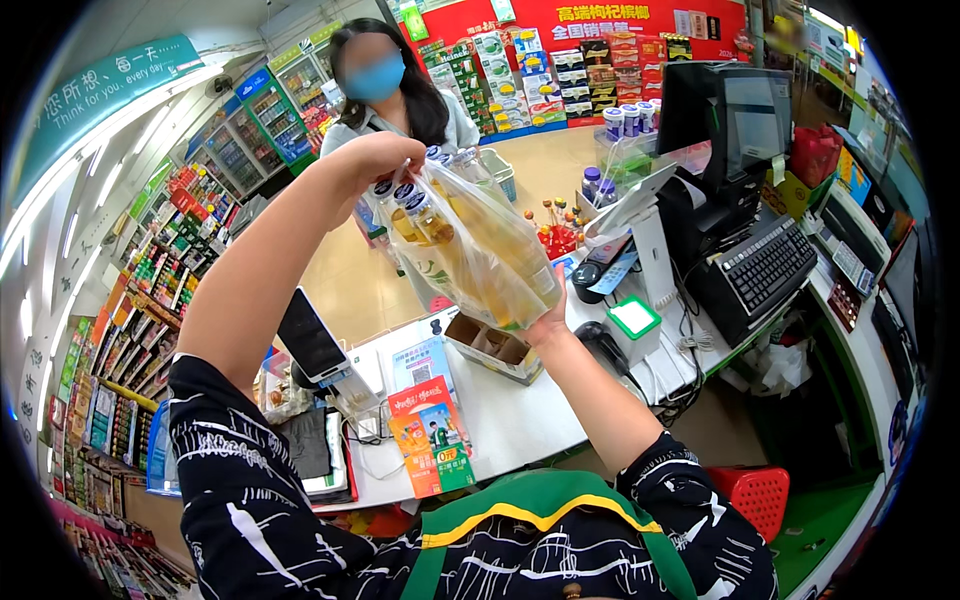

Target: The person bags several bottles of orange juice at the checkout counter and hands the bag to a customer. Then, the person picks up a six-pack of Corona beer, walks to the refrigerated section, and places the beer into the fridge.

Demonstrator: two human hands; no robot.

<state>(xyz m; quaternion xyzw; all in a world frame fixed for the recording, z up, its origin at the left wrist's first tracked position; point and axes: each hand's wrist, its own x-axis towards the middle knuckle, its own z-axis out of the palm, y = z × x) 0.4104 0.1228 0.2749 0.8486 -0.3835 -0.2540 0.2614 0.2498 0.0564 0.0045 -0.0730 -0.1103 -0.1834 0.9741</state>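
A translucent white plastic bag (487,255) filled with several capped bottles of yellow-brown drink is held up over the counter (517,435). My left hand (390,161) grips the top of the bag near the bottle caps. Under the bag's lower right corner, my right hand (551,315) supports it with the palm up. Below the bag stands an open cardboard box with dividers (491,356). Across the counter is a person in a blue face mask (405,112), close behind my left hand.
A payment terminal (319,337) and a promotional leaflet (431,439) are at left. At right are a handheld scanner (604,349), a small green-lit box (634,319), a monitor (754,124) and a keyboard (765,266). A lollipop stand (559,232) is behind the scanner area.
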